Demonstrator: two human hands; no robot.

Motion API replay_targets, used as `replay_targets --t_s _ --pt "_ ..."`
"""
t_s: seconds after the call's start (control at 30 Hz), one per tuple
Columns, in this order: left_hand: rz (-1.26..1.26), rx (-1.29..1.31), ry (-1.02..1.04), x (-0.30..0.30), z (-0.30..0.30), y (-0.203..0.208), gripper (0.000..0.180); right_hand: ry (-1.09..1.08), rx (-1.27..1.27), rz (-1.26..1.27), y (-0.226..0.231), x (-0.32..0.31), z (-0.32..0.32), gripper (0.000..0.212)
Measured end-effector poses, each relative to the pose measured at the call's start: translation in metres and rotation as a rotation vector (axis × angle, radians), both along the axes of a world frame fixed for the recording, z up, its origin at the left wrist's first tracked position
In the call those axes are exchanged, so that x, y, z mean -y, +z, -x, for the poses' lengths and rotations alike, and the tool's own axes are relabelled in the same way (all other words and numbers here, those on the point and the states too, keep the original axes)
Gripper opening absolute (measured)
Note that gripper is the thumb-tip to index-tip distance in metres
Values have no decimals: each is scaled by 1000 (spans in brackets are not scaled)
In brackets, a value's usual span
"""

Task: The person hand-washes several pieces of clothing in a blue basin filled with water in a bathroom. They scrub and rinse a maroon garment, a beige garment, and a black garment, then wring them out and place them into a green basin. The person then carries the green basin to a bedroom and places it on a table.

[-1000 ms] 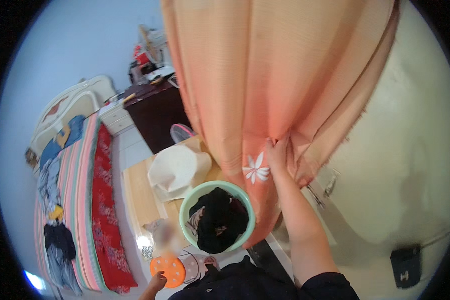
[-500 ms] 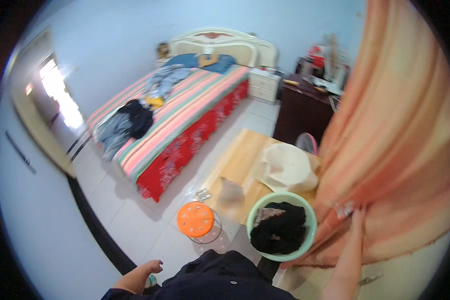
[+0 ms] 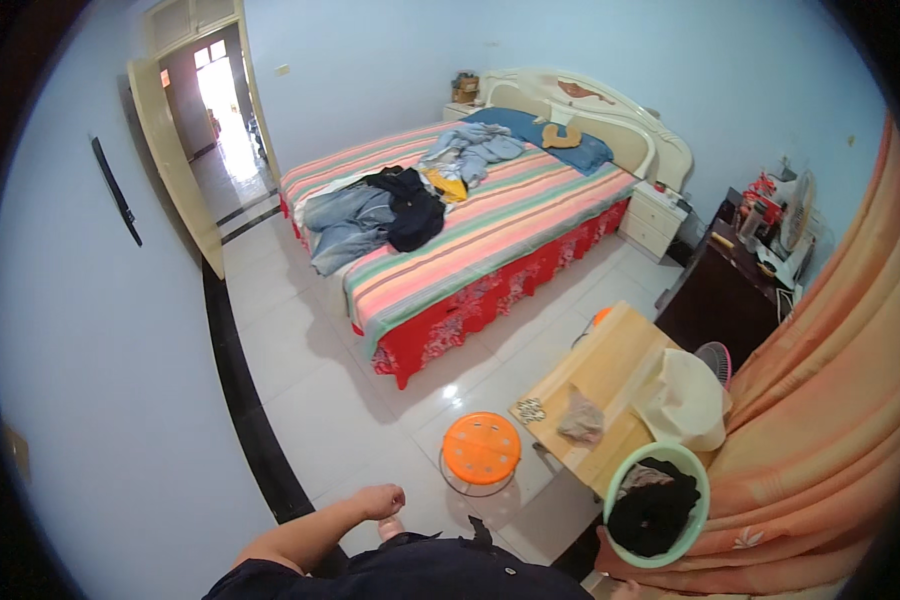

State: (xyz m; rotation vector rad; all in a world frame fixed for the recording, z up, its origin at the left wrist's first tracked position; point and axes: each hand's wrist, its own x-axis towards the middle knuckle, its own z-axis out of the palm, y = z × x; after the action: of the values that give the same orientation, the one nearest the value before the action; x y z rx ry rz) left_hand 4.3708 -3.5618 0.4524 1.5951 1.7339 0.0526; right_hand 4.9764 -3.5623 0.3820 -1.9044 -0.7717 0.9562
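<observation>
My left hand is over the floor, left of the orange round stool, its fingers curled in and nothing visible in them. At the lower edge, only a small part of my right hand shows, below the pale green basin; its fingers cannot be made out. Dark clothes and a greyish cloth lie in the basin, beside the near end of a low wooden table. On that table are a crumpled greyish cloth and a large cream cloth or bag.
A bed with a striped cover fills the middle, with jeans and dark clothing on it. Orange curtains hang at right by a dark cabinet. An open door stands at far left.
My view has swung left, bringing the doorway and bed further in. My right hand has left the curtain and dropped to the lower edge. My left hand has come up and forward.
</observation>
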Motion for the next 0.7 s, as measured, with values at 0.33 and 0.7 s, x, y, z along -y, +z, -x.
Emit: replay_targets --t_s 0.33,0.7 --pt "393 5 232 144 237 -38 23 990 112 398 -9 -127 323 34" --pt "449 -40 563 130 331 -94 31 1050 260 633 10 -206 434 38"
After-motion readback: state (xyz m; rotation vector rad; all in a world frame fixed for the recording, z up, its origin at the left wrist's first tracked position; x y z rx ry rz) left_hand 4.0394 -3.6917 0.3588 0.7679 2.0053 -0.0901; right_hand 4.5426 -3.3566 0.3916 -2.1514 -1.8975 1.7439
